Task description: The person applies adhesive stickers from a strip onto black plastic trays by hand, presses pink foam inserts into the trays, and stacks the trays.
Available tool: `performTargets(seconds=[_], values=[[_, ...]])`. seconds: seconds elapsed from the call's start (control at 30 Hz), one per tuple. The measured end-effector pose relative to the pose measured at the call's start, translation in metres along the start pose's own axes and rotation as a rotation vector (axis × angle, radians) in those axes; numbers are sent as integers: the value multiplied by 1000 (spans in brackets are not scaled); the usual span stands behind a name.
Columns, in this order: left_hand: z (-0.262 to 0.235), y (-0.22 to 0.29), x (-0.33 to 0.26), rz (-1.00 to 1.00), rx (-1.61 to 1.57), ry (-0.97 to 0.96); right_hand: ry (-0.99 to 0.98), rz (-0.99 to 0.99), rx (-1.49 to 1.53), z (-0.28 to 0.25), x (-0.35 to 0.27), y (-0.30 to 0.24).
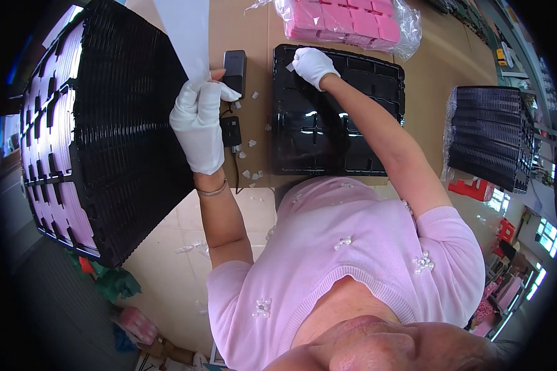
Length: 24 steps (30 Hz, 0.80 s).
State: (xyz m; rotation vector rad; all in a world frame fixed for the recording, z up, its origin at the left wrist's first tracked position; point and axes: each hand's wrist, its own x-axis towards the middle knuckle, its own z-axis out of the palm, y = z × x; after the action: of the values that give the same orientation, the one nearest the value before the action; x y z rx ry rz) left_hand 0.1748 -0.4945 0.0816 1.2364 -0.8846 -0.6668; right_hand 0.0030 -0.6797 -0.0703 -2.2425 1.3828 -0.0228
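My left hand point(198, 127), in a white glove with a bare thumb tip showing, pinches the lower end of a translucent white strip point(189, 34). The strip runs up past the top edge of the view. My right hand point(314, 67), also white-gloved, is closed at the far left corner of a shiny black plastic tray point(297, 145). A small pale tab point(290, 67) shows at its fingertips, against the tray's rim. The tray has moulded compartments and lies flat on the brown cardboard surface point(259, 37), in front of my body.
At the left stands a tall stack of black trays point(130, 123) with pale pink contents. A black power bank point(234, 71) and a small cabled device point(230, 131) lie among white scraps point(252, 143). Bagged pink foam pieces point(346, 21) sit behind; another black tray stack point(489, 136) stands right.
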Motion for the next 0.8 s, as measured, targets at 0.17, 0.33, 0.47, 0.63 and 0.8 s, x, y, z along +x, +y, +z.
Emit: performTargets(seconds=[0.17, 0.33, 0.47, 0.63, 0.8], values=[[4, 1, 0, -12, -13, -9, 68, 15, -86, 5, 0, 2], [0, -3, -2, -7, -18, -8, 31, 67, -110, 0, -1, -10], [0, -3, -2, 5, -25, -17, -10, 92, -133, -3, 1, -11], [-3, 0, -3, 5, -32, -29, -15, 55, -138, -1, 3, -4], [-7, 3, -4, -30, 26, -17, 10, -30, -240, -4, 1, -16]])
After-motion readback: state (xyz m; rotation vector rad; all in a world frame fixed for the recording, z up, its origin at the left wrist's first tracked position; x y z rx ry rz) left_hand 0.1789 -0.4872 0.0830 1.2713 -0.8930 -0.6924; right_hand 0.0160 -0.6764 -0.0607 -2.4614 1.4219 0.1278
